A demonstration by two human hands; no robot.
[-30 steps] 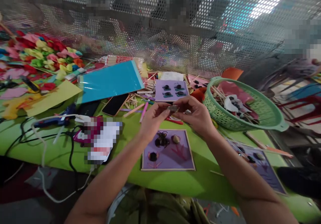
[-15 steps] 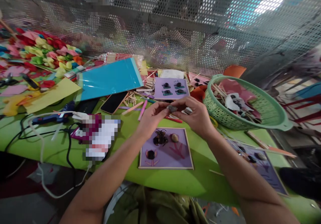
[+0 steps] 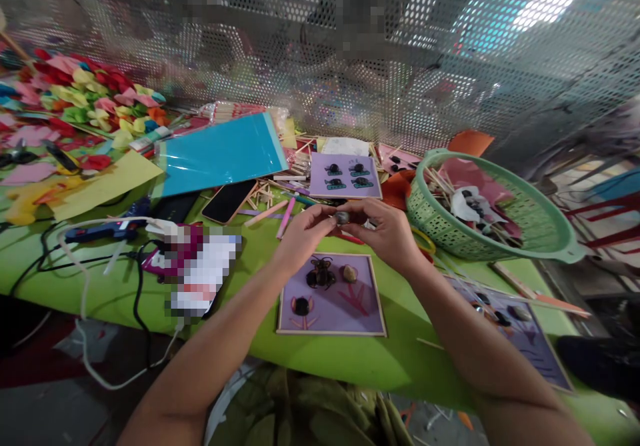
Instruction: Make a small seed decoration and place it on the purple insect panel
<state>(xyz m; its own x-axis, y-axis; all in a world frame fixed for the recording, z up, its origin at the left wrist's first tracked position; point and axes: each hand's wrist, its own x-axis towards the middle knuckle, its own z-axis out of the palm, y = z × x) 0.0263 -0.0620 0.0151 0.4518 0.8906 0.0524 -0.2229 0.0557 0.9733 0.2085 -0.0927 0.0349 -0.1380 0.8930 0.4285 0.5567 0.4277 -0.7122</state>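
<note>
No readable text or labels.

Craft workspace, glue gun (image 3: 97, 233), wooden sticks (image 3: 263, 197)

At frame centre, the left hand (image 3: 304, 236) and right hand (image 3: 389, 231) hold a grey stone (image 3: 342, 218); a green basket (image 3: 434, 214) sits on the bench (image 3: 320, 358) at right.

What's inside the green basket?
Inside the basket are thin sticks, something pink, and white paper with small dark bits on it. Whatever lies under them is covered, so I can't tell what's there. The near wall hides some too.
</note>
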